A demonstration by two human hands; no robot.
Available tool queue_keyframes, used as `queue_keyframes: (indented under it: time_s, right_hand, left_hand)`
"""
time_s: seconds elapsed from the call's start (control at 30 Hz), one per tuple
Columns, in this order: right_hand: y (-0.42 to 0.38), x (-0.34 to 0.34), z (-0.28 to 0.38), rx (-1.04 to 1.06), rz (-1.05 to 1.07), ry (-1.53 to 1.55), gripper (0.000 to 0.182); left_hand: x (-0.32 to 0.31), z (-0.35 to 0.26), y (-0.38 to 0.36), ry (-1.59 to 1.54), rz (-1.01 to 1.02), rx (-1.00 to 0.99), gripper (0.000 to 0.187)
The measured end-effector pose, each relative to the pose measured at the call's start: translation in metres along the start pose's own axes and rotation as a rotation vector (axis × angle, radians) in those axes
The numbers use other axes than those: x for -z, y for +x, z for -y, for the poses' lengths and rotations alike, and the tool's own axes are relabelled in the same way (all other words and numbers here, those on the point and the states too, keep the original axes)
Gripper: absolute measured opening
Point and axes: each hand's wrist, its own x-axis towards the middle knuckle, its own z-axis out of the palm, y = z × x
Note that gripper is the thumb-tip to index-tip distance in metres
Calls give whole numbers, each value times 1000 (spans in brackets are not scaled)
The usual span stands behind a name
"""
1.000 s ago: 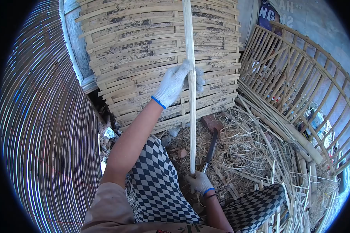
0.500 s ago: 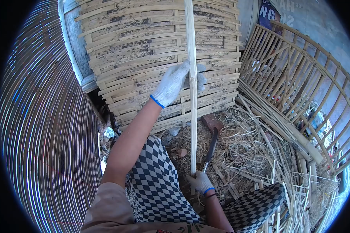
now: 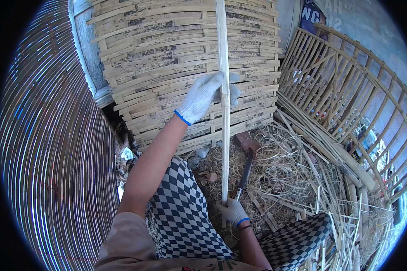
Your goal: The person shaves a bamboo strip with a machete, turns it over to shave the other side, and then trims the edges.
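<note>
A long pale bamboo strip (image 3: 225,149) stands nearly upright in front of me, its top running out of view. My left hand (image 3: 205,97), in a white knit glove with a blue cuff, is closed around its middle, thumb on the near side and fingers behind. Lower down, my right hand (image 3: 234,212), gloved the same way, is closed at the strip's bottom end. From that hand a knife (image 3: 245,171) extends up and away, with a long dark curved part and a shiny section beside the glove. The fingers' exact grip is partly hidden.
A woven bamboo panel (image 3: 167,58) stands ahead. Curly shavings (image 3: 280,167) cover the ground around a reddish brick (image 3: 246,141). Bamboo poles (image 3: 343,158) and a slatted bamboo frame (image 3: 348,86) lie to the right. A slatted screen (image 3: 59,135) fills the left side.
Almost nothing differs. My left hand and the upper part of the bamboo strip have shifted very slightly to the right; my right hand keeps its place.
</note>
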Motion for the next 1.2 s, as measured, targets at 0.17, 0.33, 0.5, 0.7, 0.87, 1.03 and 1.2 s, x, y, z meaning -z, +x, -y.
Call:
queue_keyframes:
  time_s: [0.17,0.33,0.5,0.7,0.87,1.03,1.2]
  right_hand:
    - [-5,3,8,-6,-4,-7,43]
    - [-7,5,13,-26,5,12,40]
    - [-2,0,3,-5,-18,11,40]
    - [2,-3,-3,62,-41,31,40]
    - [-3,2,7,72,-70,77,38]
    - [-6,3,13,64,-89,48,31]
    - [-8,6,19,22,-72,48,31]
  left_hand:
    - [-1,0,-1,14,-8,-1,58]
    - [-1,-3,-1,27,-5,4,58]
    - [1,-1,0,22,-2,-1,58]
    - [-1,-1,0,6,-10,1,58]
    - [0,0,1,-18,-29,9,58]
    - [-2,-4,-1,-2,-46,7,59]
    - [-4,-5,-1,59,-62,17,51]
